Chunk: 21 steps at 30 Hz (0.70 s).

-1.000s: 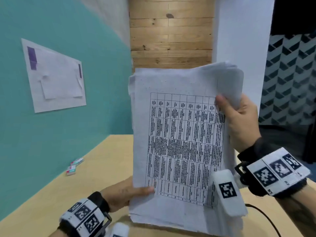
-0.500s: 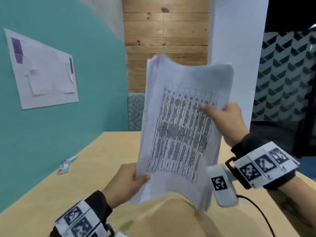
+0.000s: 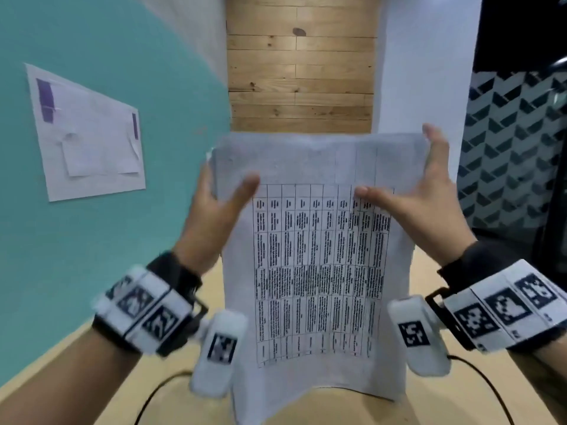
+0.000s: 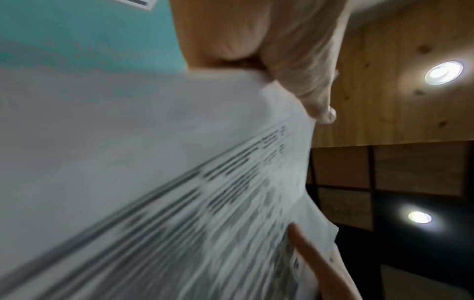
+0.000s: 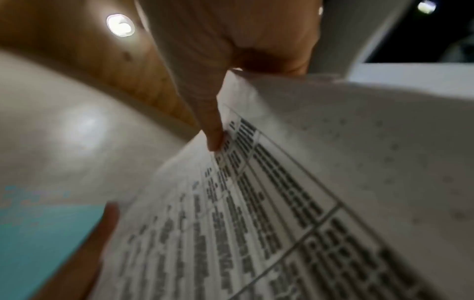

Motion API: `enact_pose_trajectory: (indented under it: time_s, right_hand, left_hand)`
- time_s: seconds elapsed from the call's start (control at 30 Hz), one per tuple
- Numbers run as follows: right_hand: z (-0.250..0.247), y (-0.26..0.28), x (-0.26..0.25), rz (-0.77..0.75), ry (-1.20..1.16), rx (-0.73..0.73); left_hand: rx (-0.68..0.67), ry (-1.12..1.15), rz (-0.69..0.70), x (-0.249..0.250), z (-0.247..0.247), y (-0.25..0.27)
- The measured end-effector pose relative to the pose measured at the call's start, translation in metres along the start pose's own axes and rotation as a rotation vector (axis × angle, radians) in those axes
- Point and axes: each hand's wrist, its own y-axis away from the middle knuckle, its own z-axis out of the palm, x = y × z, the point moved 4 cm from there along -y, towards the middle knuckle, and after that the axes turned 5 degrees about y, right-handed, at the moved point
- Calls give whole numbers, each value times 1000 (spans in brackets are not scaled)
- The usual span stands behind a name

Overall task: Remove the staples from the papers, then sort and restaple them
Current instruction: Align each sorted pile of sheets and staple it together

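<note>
Stack of white printed papers, held upright mid-frame, pinched at upper side edges by left hand and right hand.

Teal wall left of the hands, white sheet stuck on it with purple tape strips at the top corners. Wood plank panel straight ahead above the hands, white pillar to its right. Dark chevron-pattern wall far right. Light wood bench below, black cables lying on it. Round ceiling lights overhead.
</note>
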Motion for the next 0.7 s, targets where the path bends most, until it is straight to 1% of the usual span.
enact_pose_trajectory:
  time_s: [0.03, 0.07, 0.1, 0.17, 0.2, 0.3, 0.4, 0.47, 0.53, 0.6, 0.7]
  right_hand:
    - [-2, -3, -10, -92, 121, 31]
    - [-4, -5, -19, -175, 217, 52]
    - [-5, -6, -25, -227, 305, 57]
    - [-4, -10, -26, -236, 425, 27]
    - [-4, -12, -24, -220, 446, 9]
    - [-7, -14, -18, -198, 371, -68]
    - [-9, -9, -13, -186, 309, -145]
    - [-10, -5, -14, -209, 232, -119]
    - [-11, -4, -16, -236, 141, -57]
    - [-11, -5, -17, -234, 113, -4]
    - [-10, -5, -14, -249, 88, 38]
  left_hand:
    - [66, -87, 133, 17, 2, -13]
    - [99, -181, 243, 31, 5, -22]
    - [107, -280, 338, 43, 10, -28]
    - [93, -435, 455, 54, 18, -33]
    - [85, -474, 477, 53, 20, -32]
    - [71, -443, 472, 39, 15, -26]
    - [-15, -374, 389, 33, 10, -22]
    - [-59, -331, 347, 34, 7, -23]
    - [-77, -322, 350, 37, 6, -24]
    - [-78, -331, 366, 40, 7, -27]
    - [-71, -325, 368, 41, 7, -29]
